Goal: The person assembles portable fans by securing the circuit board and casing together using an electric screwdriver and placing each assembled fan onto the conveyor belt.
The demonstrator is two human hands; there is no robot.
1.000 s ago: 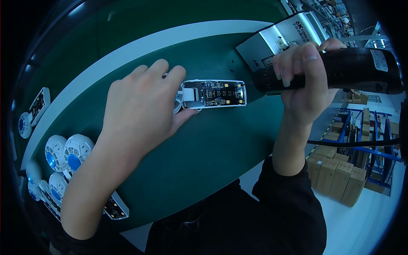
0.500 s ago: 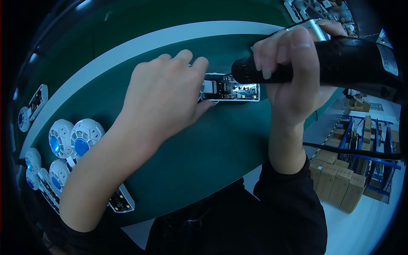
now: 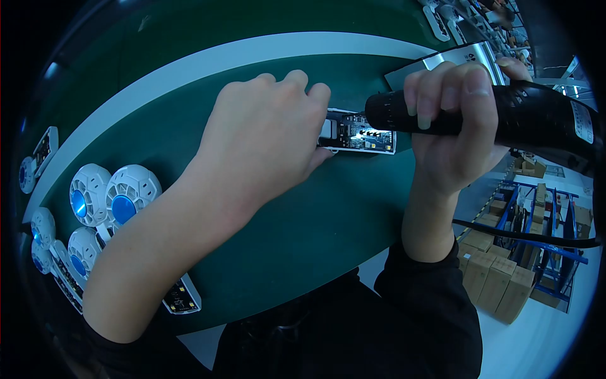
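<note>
The open device [image 3: 360, 134] lies flat on the green table [image 3: 303, 215], its white housing exposing a populated circuit board. It appears light and rigid, with fragile board components; the plastic edges and the covered end are judged the safe places to hold.

The left hand [image 3: 268, 136] rests palm-down over the device's left end, fingers curled together and pressing it to the table, forearm running diagonally from lower left.

The right hand [image 3: 451, 126] has its fingers clamped around a black electric screwdriver [image 3: 492, 114], held near horizontal, its nose over the board's right portion; the bit is not visible. The wrist stands steep above a dark sleeve.
</note>
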